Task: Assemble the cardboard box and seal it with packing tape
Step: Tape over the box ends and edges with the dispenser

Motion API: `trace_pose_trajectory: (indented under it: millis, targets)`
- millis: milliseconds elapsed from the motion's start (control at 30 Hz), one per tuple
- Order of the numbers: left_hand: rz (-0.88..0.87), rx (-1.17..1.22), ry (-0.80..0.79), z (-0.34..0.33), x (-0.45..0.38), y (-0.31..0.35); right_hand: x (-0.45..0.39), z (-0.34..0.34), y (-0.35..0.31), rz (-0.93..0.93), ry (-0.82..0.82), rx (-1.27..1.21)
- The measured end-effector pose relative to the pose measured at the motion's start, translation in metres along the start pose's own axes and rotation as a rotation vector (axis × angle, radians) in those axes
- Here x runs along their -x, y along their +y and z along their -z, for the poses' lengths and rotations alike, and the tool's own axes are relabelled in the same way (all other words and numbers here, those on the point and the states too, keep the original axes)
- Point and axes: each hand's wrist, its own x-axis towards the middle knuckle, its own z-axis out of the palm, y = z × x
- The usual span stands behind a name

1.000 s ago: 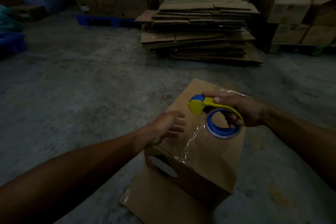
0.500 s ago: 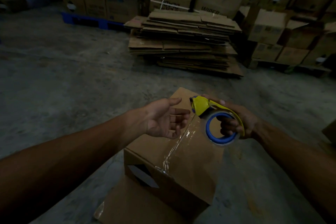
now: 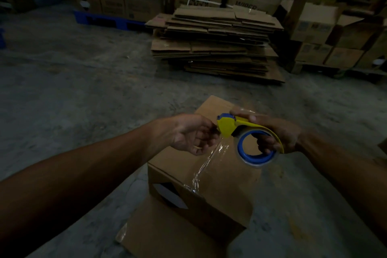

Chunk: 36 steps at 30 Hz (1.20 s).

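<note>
Now, box: the cardboard box (image 3: 219,176) sits on the floor, below both hands.
Right hand: the right hand (image 3: 274,134) grips the yellow tape holder (image 3: 228,128) above the box.
Left hand: the left hand (image 3: 192,134) has curled fingers at the holder's left tip; grip unclear.
Tape: the clear tape (image 3: 207,163) runs down to the box's near edge.

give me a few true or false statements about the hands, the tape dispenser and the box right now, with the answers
1. The right hand grips the yellow tape dispenser. True.
2. The dispenser lies on the floor beside the box. False: it is held up above the cardboard box.
3. A strip of clear tape runs from the dispenser down to the box's near top edge. True.
4. The left hand presses flat on the box top. False: it is raised, its fingers at the dispenser's front end.
5. The tape roll's core is red. False: the roll has a blue core.
6. A stack of flattened cardboard lies on the floor behind the box. True.
</note>
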Motion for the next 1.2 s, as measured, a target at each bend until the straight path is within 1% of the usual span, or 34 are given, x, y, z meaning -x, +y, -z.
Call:
trace_pose_trajectory:
  millis: [100, 200, 267, 367, 400, 467, 500, 533, 600, 667, 767, 867, 967, 1067, 1200]
  targets:
    - [-0.007, -0.122, 0.13, 0.008, -0.01, -0.006, -0.007, -0.01, -0.007, -0.01, 0.003, 0.134]
    - [-0.056, -0.268, 0.227, 0.027, -0.015, -0.012, -0.02, -0.036, -0.003, -0.026, 0.019, 0.267]
    - [-0.075, -0.344, 0.254, 0.049, -0.012, -0.017, -0.032, -0.059, 0.006, -0.016, 0.044, 0.278]
    - [-0.04, -0.398, 0.298, 0.078, -0.009, -0.036, -0.044, -0.085, 0.023, -0.032, 0.055, 0.283]
    - [-0.036, -0.409, 0.349, 0.088, -0.006, -0.043, -0.044, -0.089, 0.03, -0.043, 0.053, 0.306]
    - [-0.056, -0.411, 0.523, 0.117, 0.002, -0.059, -0.035, -0.09, 0.043, -0.078, 0.054, 0.352]
    - [-0.066, -0.398, 0.596, 0.133, 0.008, -0.067, -0.029, -0.087, 0.048, -0.097, 0.055, 0.338]
    - [-0.062, -0.372, 0.63, 0.146, 0.013, -0.075, -0.023, -0.084, 0.054, -0.108, 0.054, 0.305]
    - [-0.025, -0.367, 0.604, 0.156, 0.016, -0.087, -0.016, -0.075, 0.062, -0.117, 0.059, 0.278]
    - [0.012, -0.443, 0.59, 0.148, 0.005, -0.098, -0.014, -0.072, 0.069, -0.144, 0.062, 0.313]
    - [-0.002, -0.485, 0.599, 0.143, -0.001, -0.109, -0.016, -0.078, 0.078, -0.156, 0.065, 0.365]
    - [-0.078, -0.446, 0.58, 0.145, -0.003, -0.115, -0.015, -0.078, 0.081, -0.145, 0.079, 0.368]
    - [-0.155, -0.408, 0.584, 0.141, -0.003, -0.121, -0.018, -0.078, 0.084, -0.172, 0.075, 0.343]
    - [-0.137, -0.391, 0.586, 0.143, -0.002, -0.13, -0.023, -0.086, 0.09, -0.143, 0.078, 0.423]
    - [-0.102, -0.326, 0.572, 0.144, -0.005, -0.132, -0.021, -0.088, 0.091, -0.158, 0.109, 0.381]
